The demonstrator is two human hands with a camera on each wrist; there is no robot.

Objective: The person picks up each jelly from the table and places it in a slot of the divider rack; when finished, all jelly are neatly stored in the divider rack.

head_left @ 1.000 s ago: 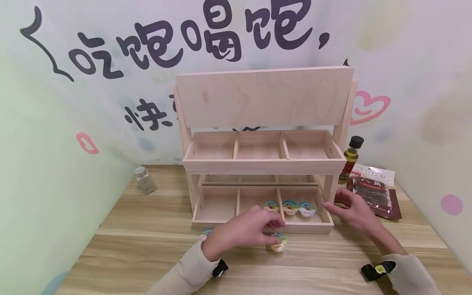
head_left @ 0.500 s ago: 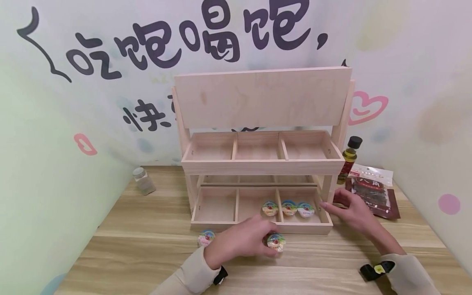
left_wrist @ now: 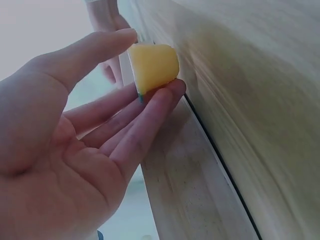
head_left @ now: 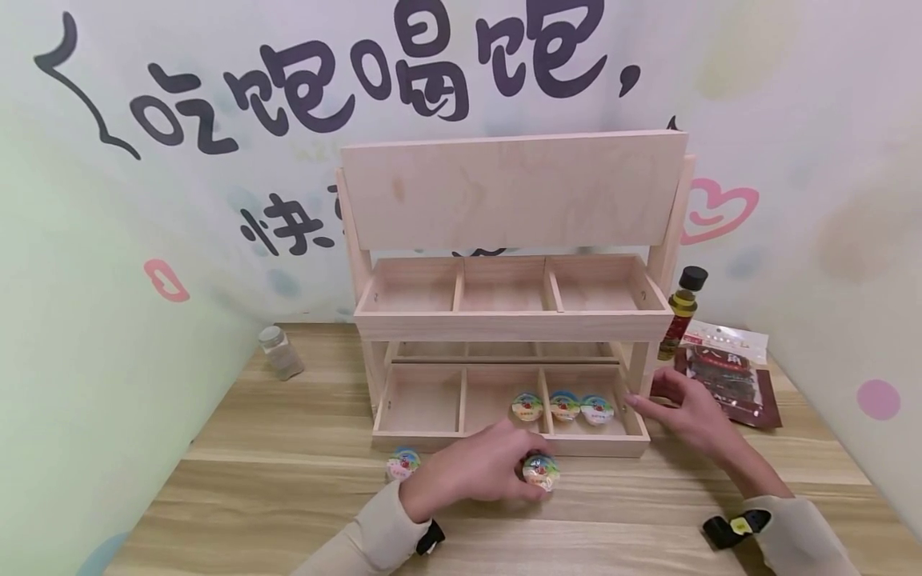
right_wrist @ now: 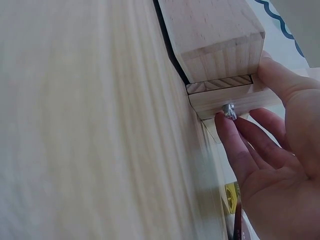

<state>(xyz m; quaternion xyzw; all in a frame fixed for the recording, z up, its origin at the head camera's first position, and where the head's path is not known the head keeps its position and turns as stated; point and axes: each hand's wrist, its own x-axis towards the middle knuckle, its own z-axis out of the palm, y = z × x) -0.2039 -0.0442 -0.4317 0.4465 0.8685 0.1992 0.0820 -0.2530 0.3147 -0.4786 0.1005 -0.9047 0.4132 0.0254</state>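
On the table in front of the rack, my left hand [head_left: 479,466] pinches a jelly cup [head_left: 540,474] between thumb and fingers. The left wrist view shows its yellow body [left_wrist: 157,65], close to the table. A second jelly cup [head_left: 403,464] lies left of that hand, partly behind the wrist. The two-tier wooden rack [head_left: 515,326] has three compartments per tray. In its lower tray, one jelly cup [head_left: 528,406] sits in the middle compartment and two jelly cups [head_left: 564,406] in the right one. My right hand [head_left: 687,412] grips the rack's right end, fingertips by a metal bolt [right_wrist: 229,111].
Behind the right hand stand a black-capped bottle [head_left: 680,314] and a dark red packet [head_left: 735,384]. A small lidded jar [head_left: 282,352] is at the table's back left. Printed wall panels enclose the wooden table [head_left: 288,488] at the back and sides.
My left hand has come down and back slightly, its thumb and fingers closing around the jelly cup on the table. The right hand keeps its place on the rack.
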